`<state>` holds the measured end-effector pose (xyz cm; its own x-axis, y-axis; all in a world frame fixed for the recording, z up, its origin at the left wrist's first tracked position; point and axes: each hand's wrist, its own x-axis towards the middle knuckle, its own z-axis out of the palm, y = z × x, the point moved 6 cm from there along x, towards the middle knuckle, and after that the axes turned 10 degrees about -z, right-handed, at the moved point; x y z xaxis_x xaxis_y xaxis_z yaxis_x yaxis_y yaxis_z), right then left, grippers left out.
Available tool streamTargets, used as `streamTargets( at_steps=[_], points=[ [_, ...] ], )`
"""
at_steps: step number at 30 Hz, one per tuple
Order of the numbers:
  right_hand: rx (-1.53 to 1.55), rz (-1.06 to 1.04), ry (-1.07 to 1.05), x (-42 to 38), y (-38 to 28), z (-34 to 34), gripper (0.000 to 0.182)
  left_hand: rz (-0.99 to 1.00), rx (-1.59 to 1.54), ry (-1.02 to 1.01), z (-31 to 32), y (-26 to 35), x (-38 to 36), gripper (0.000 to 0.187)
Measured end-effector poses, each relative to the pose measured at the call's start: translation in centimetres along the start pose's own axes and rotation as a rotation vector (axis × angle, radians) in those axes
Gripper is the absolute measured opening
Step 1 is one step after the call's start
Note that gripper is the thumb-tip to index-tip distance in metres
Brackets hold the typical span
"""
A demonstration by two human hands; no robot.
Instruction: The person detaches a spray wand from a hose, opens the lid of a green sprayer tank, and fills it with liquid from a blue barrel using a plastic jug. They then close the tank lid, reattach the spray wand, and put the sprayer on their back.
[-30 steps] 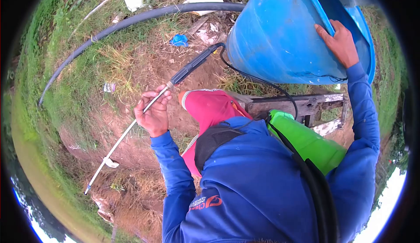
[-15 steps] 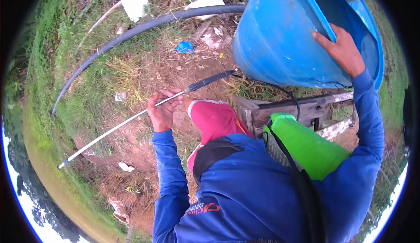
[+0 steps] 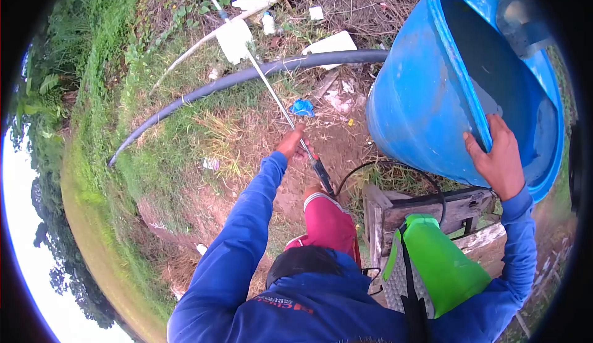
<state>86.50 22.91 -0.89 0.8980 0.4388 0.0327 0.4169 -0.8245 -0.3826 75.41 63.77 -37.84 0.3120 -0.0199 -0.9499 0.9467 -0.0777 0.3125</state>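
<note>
My left hand (image 3: 293, 144) is closed around a spray wand (image 3: 269, 86), near its black handle (image 3: 322, 174). The thin metal tube slants up and away to the left, over the ground. From the handle, a black hose (image 3: 364, 165) curves right toward the green sprayer tank (image 3: 448, 266) hanging at my right side. My right hand (image 3: 499, 157) grips the near rim of a big blue drum (image 3: 414, 89), thumb outside. The drum is open at the top, with a dark interior that looks to hold liquid.
A grey pipe (image 3: 235, 80) arcs over the grass to the drum. White plastic pieces (image 3: 235, 40), a small white bottle (image 3: 269, 23) and a blue scrap (image 3: 302, 108) lie about. A wooden frame (image 3: 377, 219) stands below the drum. Something translucent (image 3: 525, 21) overhangs the drum's far side.
The wand has swung from pointing down-left to pointing up and away, and my left hand has reached forward with it. My right hand stays on the drum's rim.
</note>
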Motion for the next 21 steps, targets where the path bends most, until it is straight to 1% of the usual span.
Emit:
streamTargets(
  at_steps=[1, 2, 3, 4, 5, 6, 7, 9, 10, 12, 13, 14, 16, 18, 19, 20, 21],
  points=[
    [0.011, 0.002, 0.005, 0.0, 0.0, 0.1, 0.027, -0.043, 0.003, 0.001, 0.3, 0.2, 1.3, 0.059],
    [0.024, 0.004, -0.001, -0.1, 0.2, 0.2, 0.029, -0.045, 0.007, -0.003, 0.6, 0.2, 2.5, 0.059],
    [0.028, 0.029, -0.038, -0.1, 0.4, 0.3, 0.034, -0.032, -0.030, -0.043, 1.0, 0.3, 3.4, 0.055],
    [0.034, 0.031, -0.051, -0.2, 0.7, 0.5, 0.034, -0.027, -0.070, -0.080, 1.5, 0.0, 3.9, 0.052],
    [0.044, 0.002, -0.013, -0.4, 0.8, 0.5, 0.037, -0.055, -0.096, -0.138, 1.9, -0.2, 4.6, 0.046],
    [0.056, -0.027, 0.029, -0.6, 0.8, 0.5, 0.040, -0.067, -0.095, -0.130, 2.3, -0.3, 4.8, 0.046],
    [0.067, -0.023, 0.026, -0.5, 0.4, 0.4, 0.040, -0.062, -0.120, -0.107, 2.7, -0.3, 5.1, 0.045],
    [0.106, 0.067, -0.141, 0.2, 0.0, 0.0, 0.043, -0.074, -0.172, -0.079, 3.2, -0.3, 4.9, 0.038],
    [0.109, 0.063, -0.148, 0.8, 0.3, -0.3, 0.043, -0.080, -0.178, -0.076, 3.2, -0.5, 4.8, 0.038],
    [0.249, 0.100, -0.444, 1.8, 1.3, 0.7, 0.042, -0.081, -0.143, -0.036, 2.9, -0.6, 4.9, 0.035],
    [0.178, 0.114, -0.568, 2.4, 1.5, 0.5, 0.043, -0.076, -0.135, -0.039, 2.8, -0.6, 4.8, 0.033],
    [0.181, 0.105, -0.586, 3.5, 1.0, 0.0, 0.043, -0.090, -0.150, -0.035, 2.7, -1.2, 4.5, 0.033],
    [0.081, 0.084, -0.633, 5.8, 0.1, -1.4, 0.053, -0.076, -0.074, -0.017, 1.7, -0.6, 4.5, 0.034],
    [-0.099, 0.124, -0.405, 7.4, 0.5, -4.8, 0.057, -0.070, -0.062, -0.035, 0.4, -1.2, 5.2, 0.033],
    [-0.092, 0.141, -0.407, 8.3, 0.0, -5.7, 0.057, -0.065, -0.078, -0.055, -0.2, -1.9, 6.2, 0.033],
    [-0.065, 0.178, -0.315, 10.1, -1.4, -7.2, 0.057, -0.054, -0.084, -0.079, -0.5, -1.6, 6.9, 0.032],
    [-0.043, 0.225, -0.210, 11.7, -3.2, -8.5, 0.058, -0.071, -0.039, -0.022, -0.4, -0.6, 5.9, 0.032]
  ],
)
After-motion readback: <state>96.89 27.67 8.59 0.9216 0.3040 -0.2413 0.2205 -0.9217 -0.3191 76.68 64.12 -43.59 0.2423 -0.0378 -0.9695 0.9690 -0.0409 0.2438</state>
